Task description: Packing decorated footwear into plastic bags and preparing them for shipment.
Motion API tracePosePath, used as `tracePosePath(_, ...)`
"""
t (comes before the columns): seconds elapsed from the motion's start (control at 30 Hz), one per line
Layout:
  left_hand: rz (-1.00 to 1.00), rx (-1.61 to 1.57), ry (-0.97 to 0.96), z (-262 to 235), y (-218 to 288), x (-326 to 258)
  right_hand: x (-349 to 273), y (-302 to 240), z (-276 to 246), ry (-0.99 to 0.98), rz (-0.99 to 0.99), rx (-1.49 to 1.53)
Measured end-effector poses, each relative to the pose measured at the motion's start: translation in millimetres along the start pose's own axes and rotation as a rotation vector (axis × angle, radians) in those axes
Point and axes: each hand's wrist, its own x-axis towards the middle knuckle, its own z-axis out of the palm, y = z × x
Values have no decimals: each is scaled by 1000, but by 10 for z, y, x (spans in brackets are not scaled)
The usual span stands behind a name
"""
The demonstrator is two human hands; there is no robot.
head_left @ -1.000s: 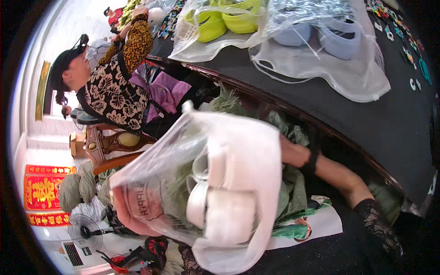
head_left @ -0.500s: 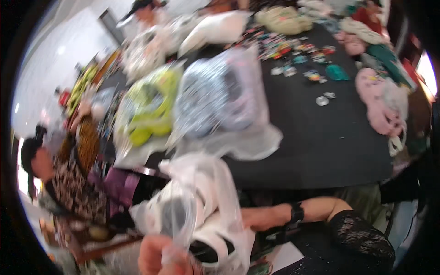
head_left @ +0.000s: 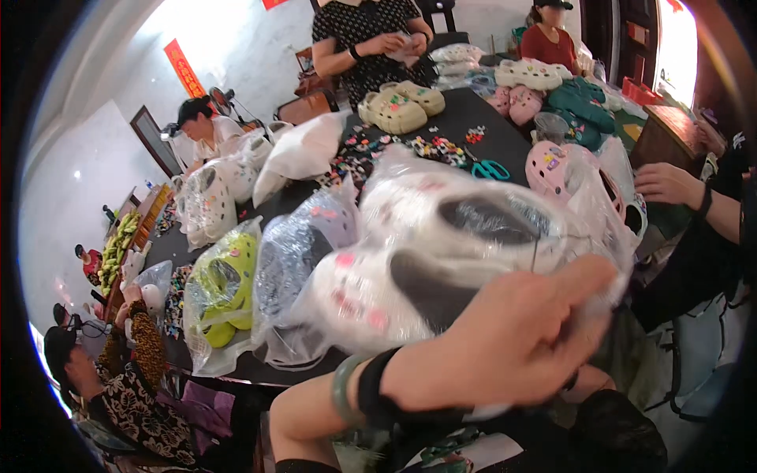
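White shoes: a pair of white shoes [head_left: 359,307] with holes in them lies inside a clear bag [head_left: 410,177], right in front of the person, by the near edge of the black table [head_left: 489,118]. Their toes point left. I cannot tell if the bag touches the table top.
Pink bits: little pink bits [head_left: 377,318] sit on the toe of the nearer shoe.
Left hand: the left hand [head_left: 505,339] reaches across the front of the shoes. Its fingers are curled in tight and pinch the bag at the heel end.
Left wrist: it wears a green bangle [head_left: 344,392] and a black band [head_left: 371,382].
Right hand: it hides behind the left one, so I cannot tell how open it is or what it has. A bit of the right forearm [head_left: 593,381] peeks out below.
Bagged shoes: pale purple shoes [head_left: 331,217] are just left of the white ones, and yellow-green shoes [head_left: 236,276] are next to those.
Past the bag: small bright charms [head_left: 438,150] lie in a heap. Tan shoes [head_left: 394,114] sit behind them.
Right side: pink shoes [head_left: 548,169] are near another person's hand [head_left: 670,185].
Far side: a person in a dark dotted top [head_left: 367,39] stands holding something small.
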Motion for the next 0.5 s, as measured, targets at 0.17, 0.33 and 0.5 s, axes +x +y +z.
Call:
tracePosePath(0.17,-9,349,33,365,-789,-343,73,279,436,244,-131,-526)
tracePosePath(0.33,116,239,-46,398,-919,-744,-220,-689,672,232,211,-875)
tracePosePath(0.5,-1,274,6,270,-875,-1093,-102,-784,728,107,-138,-1325)
